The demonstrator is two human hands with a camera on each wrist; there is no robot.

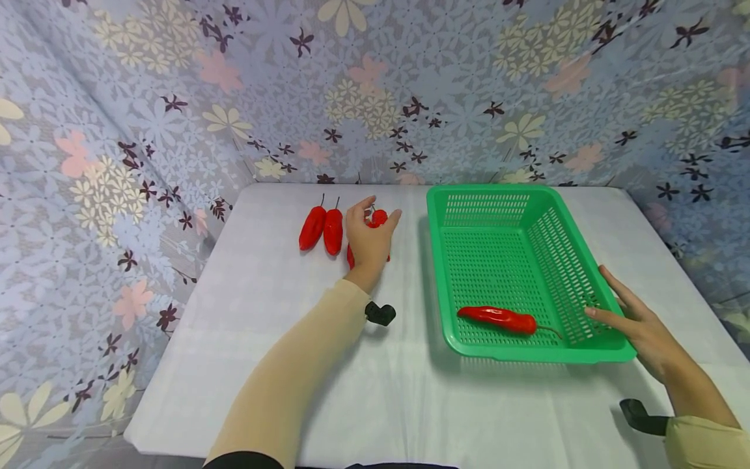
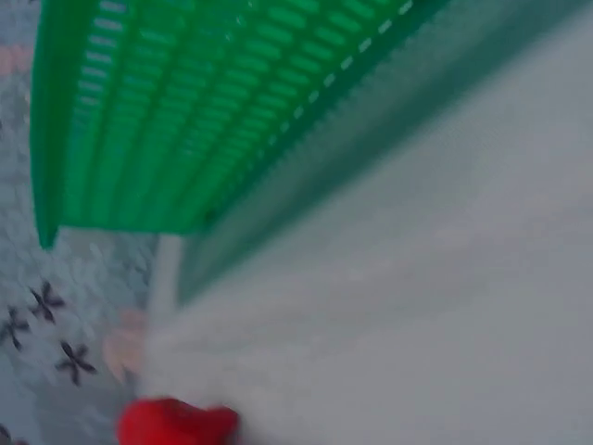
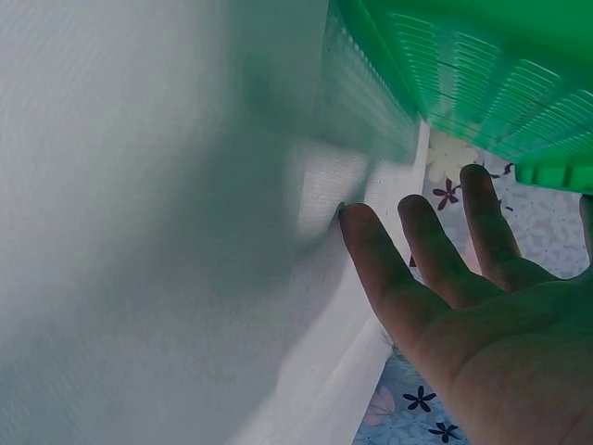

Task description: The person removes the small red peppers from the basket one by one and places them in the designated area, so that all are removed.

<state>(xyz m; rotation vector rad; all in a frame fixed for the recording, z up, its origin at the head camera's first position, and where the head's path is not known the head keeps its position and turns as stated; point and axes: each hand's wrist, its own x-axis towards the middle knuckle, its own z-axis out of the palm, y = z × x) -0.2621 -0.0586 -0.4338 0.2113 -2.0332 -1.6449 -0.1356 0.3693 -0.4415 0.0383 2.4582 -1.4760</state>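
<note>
My left hand [image 1: 370, 242] is over a group of red peppers on the white table, thumb and fingers spread apart around one red pepper [image 1: 379, 217] without visibly closing on it. Another red pepper [image 1: 350, 256] is mostly hidden behind this hand. Two more red peppers [image 1: 322, 229] lie side by side to its left, stems pointing away. At the right, my right hand [image 1: 641, 329] holds the rim of a green plastic basket [image 1: 435, 260], thumb over the inside, other fingers outside. In the right wrist view, several fingers [image 3: 435, 246] stretch out straight below the rim. One long red chili pepper [image 1: 498, 318] lies inside.
A white cloth covers the table [image 1: 234, 339]. Flower-patterned fabric [image 1: 375, 91] rises behind the far edge and at both sides. In the left wrist view, the basket wall [image 2: 185, 120] stands near a red pepper [image 2: 171, 424], which is cut off by the lower edge.
</note>
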